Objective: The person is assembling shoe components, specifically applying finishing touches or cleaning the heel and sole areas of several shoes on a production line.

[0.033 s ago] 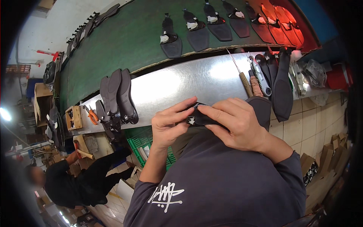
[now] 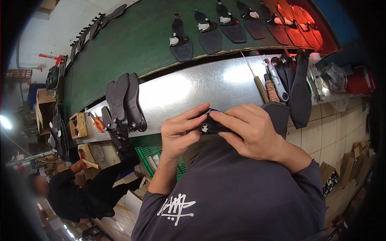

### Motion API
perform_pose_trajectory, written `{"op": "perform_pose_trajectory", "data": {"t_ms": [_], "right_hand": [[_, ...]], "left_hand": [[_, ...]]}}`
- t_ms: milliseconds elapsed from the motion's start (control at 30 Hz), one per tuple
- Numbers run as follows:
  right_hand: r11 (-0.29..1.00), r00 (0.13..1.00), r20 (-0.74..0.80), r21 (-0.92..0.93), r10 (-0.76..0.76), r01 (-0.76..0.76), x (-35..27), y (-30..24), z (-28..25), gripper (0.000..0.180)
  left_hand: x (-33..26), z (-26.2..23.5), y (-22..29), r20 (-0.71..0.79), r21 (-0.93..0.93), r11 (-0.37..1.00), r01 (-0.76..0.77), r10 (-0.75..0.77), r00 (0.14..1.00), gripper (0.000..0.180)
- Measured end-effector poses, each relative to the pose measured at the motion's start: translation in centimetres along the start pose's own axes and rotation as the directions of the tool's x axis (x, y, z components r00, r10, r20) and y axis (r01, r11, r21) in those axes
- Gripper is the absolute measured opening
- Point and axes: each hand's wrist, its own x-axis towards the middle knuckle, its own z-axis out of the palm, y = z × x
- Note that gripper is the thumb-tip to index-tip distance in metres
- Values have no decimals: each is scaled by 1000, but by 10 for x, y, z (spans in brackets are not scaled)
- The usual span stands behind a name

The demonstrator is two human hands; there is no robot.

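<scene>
Close to my body, at the near edge of the metal bench, both hands hold a black sandal (image 2: 277, 115). Its wide flat toe sticks out to the right beyond my right hand (image 2: 255, 130), whose fingers and thumb are closed around the middle. At the heel end, my left hand (image 2: 179, 130) pinches the glossy black part with thumb and fingers. A small whitish patch shows between the hands. My fingers cover most of the strap area, so its details are hidden.
Several black sandals with white wads (image 2: 181, 40) lie on the green conveyor belt (image 2: 152, 52). On the metal bench (image 2: 173, 90) are dark soles (image 2: 130, 100), orange-handled pliers (image 2: 98, 123), a wooden box (image 2: 78, 125), an awl (image 2: 260, 88) and a utility knife (image 2: 276, 80). A co-worker (image 2: 84, 195) stands lower left.
</scene>
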Motion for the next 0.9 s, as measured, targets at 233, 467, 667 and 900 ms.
{"op": "perform_pose_trajectory", "data": {"t_ms": [233,467,667,900], "right_hand": [[987,993,18,117,113,-115,0,12,9,43],[925,956,157,255,248,-281,-4,19,15,23],[972,981,139,174,134,-157,1,19,14,23],[972,979,121,154,161,-179,-5,20,24,25]], "left_hand": [[3,18,9,-122,80,976,204,-194,974,44],[1,17,6,-167,-47,931,362,-365,916,42],[1,16,6,-183,-17,942,335,-332,925,43],[5,16,8,-245,-20,922,387,-380,892,42]]}}
